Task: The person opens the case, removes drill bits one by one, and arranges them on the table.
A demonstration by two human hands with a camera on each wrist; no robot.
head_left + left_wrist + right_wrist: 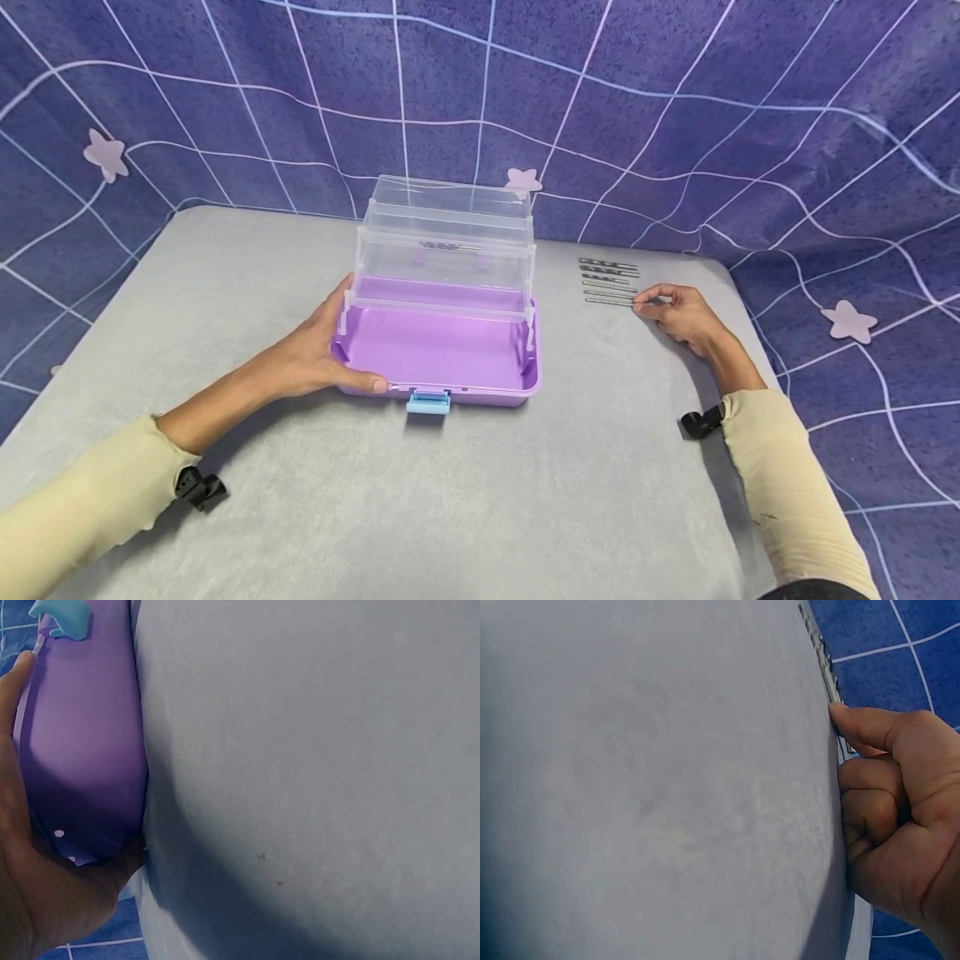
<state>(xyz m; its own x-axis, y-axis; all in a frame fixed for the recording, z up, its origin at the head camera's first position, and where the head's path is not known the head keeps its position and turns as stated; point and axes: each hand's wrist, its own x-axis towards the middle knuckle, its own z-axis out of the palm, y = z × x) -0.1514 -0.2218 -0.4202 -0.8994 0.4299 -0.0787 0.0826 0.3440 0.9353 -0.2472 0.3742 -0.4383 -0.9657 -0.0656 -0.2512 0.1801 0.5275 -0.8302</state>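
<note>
A purple toolbox (435,350) stands open on the table, its clear tiered trays (446,225) raised at the back. Several dark drill bits (450,247) show through the clear plastic. My left hand (303,358) grips the box's left end, thumb along the front rim, fingers around the side. To the right of the box lies a column of drill bits (609,269), some dark and some silver. With thumb and index finger my right hand (678,317) pinches the shank end of the nearest silver drill bit (611,302); its other fingers are curled in the right wrist view.
A light blue latch (429,402) hangs down at the box's front. The grey cloth-covered table (480,500) ends at a blue-purple curtain (675,125) with grid lines and stars. Each wrist wears a small black camera (201,487).
</note>
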